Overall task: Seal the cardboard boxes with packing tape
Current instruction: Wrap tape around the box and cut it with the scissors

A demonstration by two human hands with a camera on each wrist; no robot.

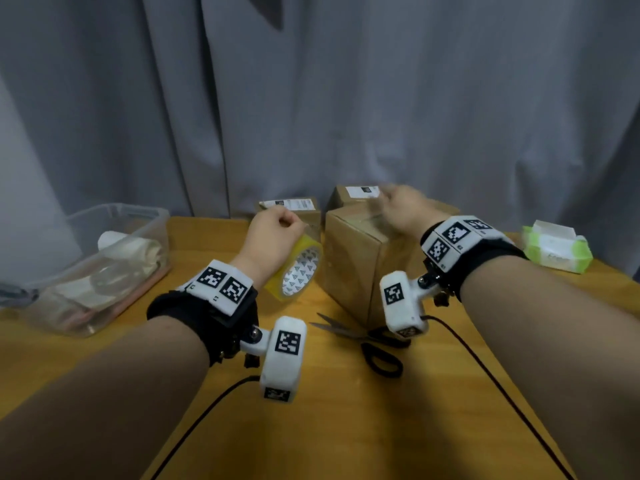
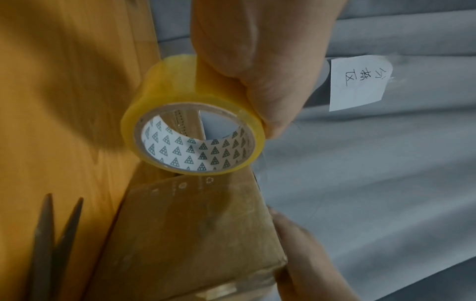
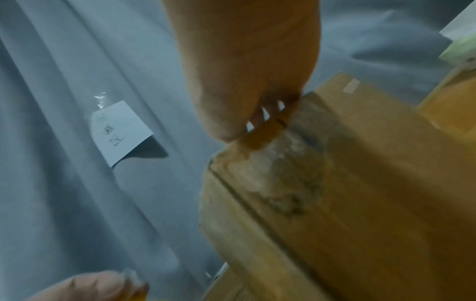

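My left hand (image 1: 273,233) grips a yellow roll of packing tape (image 1: 298,268) from above, holding it in the air just left of a brown cardboard box (image 1: 349,271). The roll (image 2: 193,140) shows a white core printed with triangles. My right hand (image 1: 398,209) is blurred over the box's top at its far edge. There its bent fingers (image 3: 268,118) and thumb meet on a wrinkled strip of clear tape (image 3: 283,163) stuck along the top flaps' seam. Whether the strip still runs to the roll is unclear.
Black-handled scissors (image 1: 363,337) lie open on the wooden table (image 1: 214,237) in front of the box. Two more labelled boxes (image 1: 294,206) (image 1: 353,194) stand behind. A clear plastic bin (image 1: 104,258) sits at the left, a tissue pack (image 1: 554,251) at the right. A grey curtain hangs behind.
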